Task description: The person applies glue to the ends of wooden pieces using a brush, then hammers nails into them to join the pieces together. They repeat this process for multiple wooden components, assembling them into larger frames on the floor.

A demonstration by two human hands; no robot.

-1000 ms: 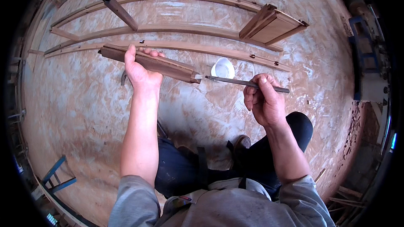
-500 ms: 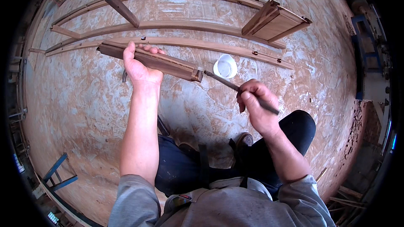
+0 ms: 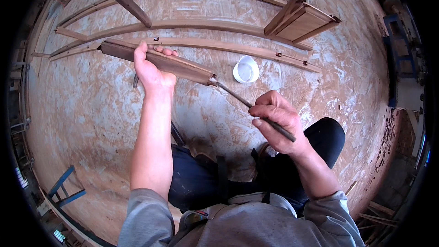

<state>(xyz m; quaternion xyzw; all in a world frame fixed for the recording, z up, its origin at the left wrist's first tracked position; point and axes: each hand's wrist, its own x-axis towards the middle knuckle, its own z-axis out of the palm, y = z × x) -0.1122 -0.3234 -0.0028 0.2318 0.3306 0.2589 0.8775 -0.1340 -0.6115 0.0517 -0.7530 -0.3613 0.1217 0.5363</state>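
Left hand [image 3: 154, 74] closed around a brown, flat, grooved wooden piece [image 3: 187, 68], palm underneath, thumb over the near face, fingertips showing past the far edge. Grip sits left of the piece's middle, which leaves the right end out in the open and pointing at the other hand. Piece is held up over the pale, brown-streaked board surface [image 3: 206, 123], sloping down to the right in view.

Right hand [image 3: 280, 121] pinches a thin, dark, straight stick-like tool [image 3: 238, 97] well back from its tip, pen style; likely for reach and fine tip control. Tip is at the piece's whitish-smeared right end; can't confirm contact. Hands well apart, linked only by piece and tool.

Small white round open tub [image 3: 247, 69] stands just beyond the tool, mouth up, probably parked there for a short reach from the right hand. Contents unclear.

Further out: long light-brown slotted wooden rail [image 3: 201, 42] lies left to right behind the piece. Beyond that, long light-brown wooden frame [image 3: 206, 25], with dark-brown wooden crosspiece [image 3: 132, 9] left and framed wooden panel [image 3: 308, 25] right, both propped on its near rail.
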